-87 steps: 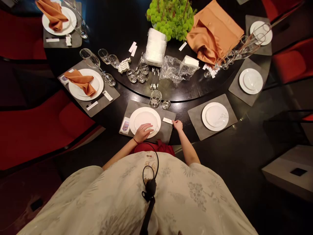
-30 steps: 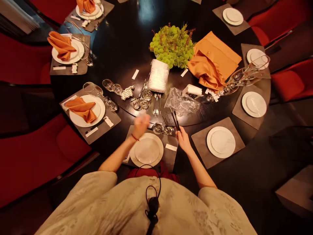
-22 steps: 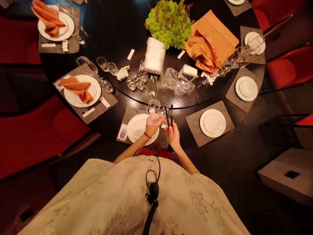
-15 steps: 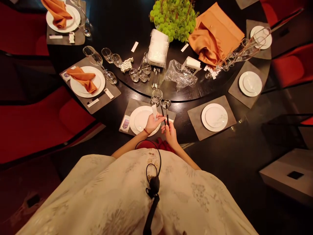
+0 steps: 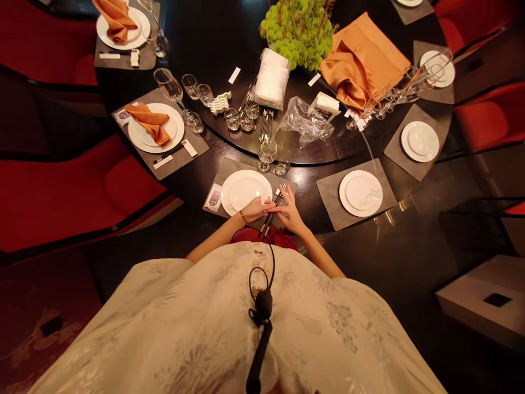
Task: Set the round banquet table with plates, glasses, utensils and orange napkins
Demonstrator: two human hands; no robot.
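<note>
A pair of dark chopsticks (image 5: 271, 214) lies slanted across the right side of the grey placemat (image 5: 232, 165) in front of me. My right hand (image 5: 289, 210) pinches them from the right. My left hand (image 5: 255, 208) comes in from the left, fingers together at the sticks beside the rim of the white plate (image 5: 246, 192). The small white rest is hidden between my hands. A stemmed glass (image 5: 267, 154) and a small glass (image 5: 282, 167) stand just beyond the mat.
The round dark table holds a raised turntable (image 5: 287, 150) with spare glasses, chopsticks (image 5: 265, 123), a crumpled plastic bag (image 5: 307, 121), white stacks, orange napkins (image 5: 356, 68) and green flowers (image 5: 297, 27). Set places lie left; bare plates on mats (image 5: 361, 192) lie right. Red chairs (image 5: 82, 186) ring the table.
Both hands came back from the turntable with chopsticks in the right and a small white piece in the left. They lowered together onto the mat's right side.
</note>
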